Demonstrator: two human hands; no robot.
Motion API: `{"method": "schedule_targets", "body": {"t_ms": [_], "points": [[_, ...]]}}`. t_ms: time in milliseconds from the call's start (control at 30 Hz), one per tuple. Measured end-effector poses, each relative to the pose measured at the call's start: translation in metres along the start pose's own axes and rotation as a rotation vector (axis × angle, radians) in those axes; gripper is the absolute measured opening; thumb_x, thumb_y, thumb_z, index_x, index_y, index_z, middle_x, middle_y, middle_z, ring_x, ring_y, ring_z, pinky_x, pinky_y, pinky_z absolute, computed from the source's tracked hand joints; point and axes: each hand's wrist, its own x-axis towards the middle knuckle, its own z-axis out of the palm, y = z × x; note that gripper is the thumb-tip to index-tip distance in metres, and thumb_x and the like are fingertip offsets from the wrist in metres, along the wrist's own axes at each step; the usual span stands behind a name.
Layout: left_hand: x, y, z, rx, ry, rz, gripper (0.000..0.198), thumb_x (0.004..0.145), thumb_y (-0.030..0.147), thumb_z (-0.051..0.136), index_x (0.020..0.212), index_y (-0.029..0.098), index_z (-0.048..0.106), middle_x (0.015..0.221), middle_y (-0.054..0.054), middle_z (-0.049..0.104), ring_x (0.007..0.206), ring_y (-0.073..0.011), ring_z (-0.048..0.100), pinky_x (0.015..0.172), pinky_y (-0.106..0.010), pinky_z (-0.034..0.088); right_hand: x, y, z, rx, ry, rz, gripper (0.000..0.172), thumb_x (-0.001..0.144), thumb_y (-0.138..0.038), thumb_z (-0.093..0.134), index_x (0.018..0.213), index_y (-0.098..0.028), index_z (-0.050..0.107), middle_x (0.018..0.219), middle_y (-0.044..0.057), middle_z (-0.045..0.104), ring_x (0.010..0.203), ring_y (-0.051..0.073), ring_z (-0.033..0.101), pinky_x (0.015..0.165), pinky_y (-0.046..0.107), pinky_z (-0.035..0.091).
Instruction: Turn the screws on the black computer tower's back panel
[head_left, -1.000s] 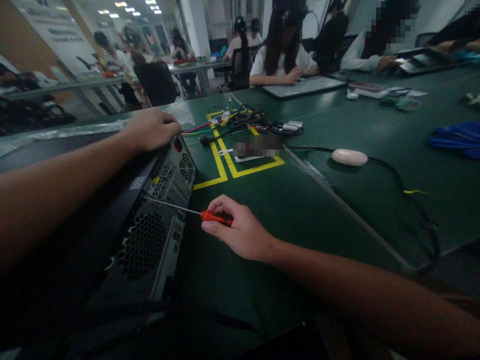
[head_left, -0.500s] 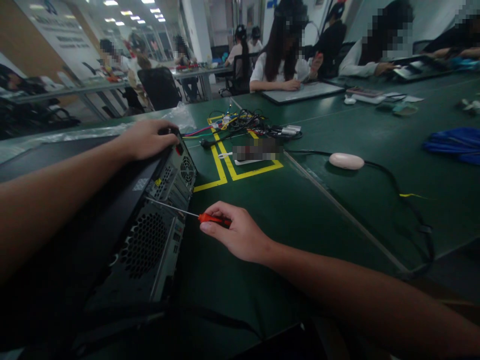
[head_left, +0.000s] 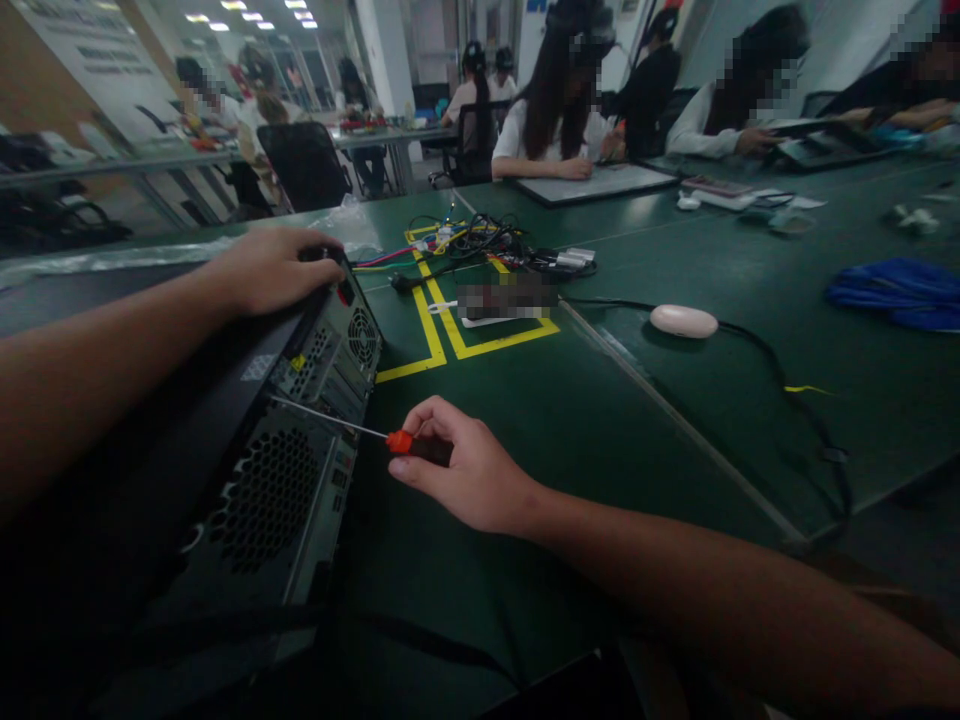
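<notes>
A black desktop computer case lies at the left, its metal rear panel with vents and ports facing right. Over the far upper edge of the case, my left hand is curled, holding it. My right hand is closed around the orange and dark handle of a screwdriver. The screwdriver's long thin shaft points left, its tip at the rear panel's upper edge above the large round vent. What the tip sits on is too small to make out.
Beyond the case lies a tangle of cables by yellow tape on the green table. A pale oval device sits on a black cord to the right. Blue cloth lies farther right. People work across the table.
The screwdriver handle has turned in my right fingers, showing more of its dark side. My left hand keeps its place on the case. The whole view has shifted slightly.
</notes>
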Motion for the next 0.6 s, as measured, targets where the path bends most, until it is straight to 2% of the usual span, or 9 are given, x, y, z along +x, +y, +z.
{"method": "schedule_targets", "body": {"t_ms": [200, 367, 600], "points": [[0.0005, -0.0009, 0.0010, 0.010, 0.010, 0.012, 0.071, 0.083, 0.058, 0.040, 0.133, 0.014, 0.063, 0.130, -0.013, 0.066, 0.120, -0.0317, 0.059, 0.107, -0.046, 0.042, 0.0011, 0.0010, -0.0006, 0.013, 0.010, -0.002, 0.021, 0.089, -0.030, 0.071, 0.101, -0.021, 0.056, 0.096, 0.000, 0.066, 0.085, 0.016, 0.063, 0.080, 0.033, 0.051], [-0.0012, 0.0030, -0.0009, 0.008, 0.001, 0.007, 0.076, 0.081, 0.061, 0.039, 0.135, 0.012, 0.062, 0.131, -0.016, 0.065, 0.123, -0.0347, 0.058, 0.108, -0.049, 0.041, 0.0015, 0.0002, -0.0009, 0.015, 0.018, -0.002, 0.021, 0.089, -0.030, 0.071, 0.102, -0.020, 0.058, 0.095, 0.001, 0.067, 0.087, 0.017, 0.064, 0.082, 0.034, 0.051], [-0.0020, 0.0056, -0.0023, 0.012, 0.006, -0.012, 0.076, 0.080, 0.058, 0.040, 0.135, 0.011, 0.063, 0.132, -0.015, 0.065, 0.123, -0.0347, 0.058, 0.109, -0.049, 0.042, 0.0034, 0.0027, -0.0028, 0.025, 0.024, -0.013, 0.021, 0.090, -0.032, 0.071, 0.104, -0.020, 0.060, 0.098, 0.002, 0.068, 0.090, 0.017, 0.065, 0.084, 0.035, 0.052]]}}
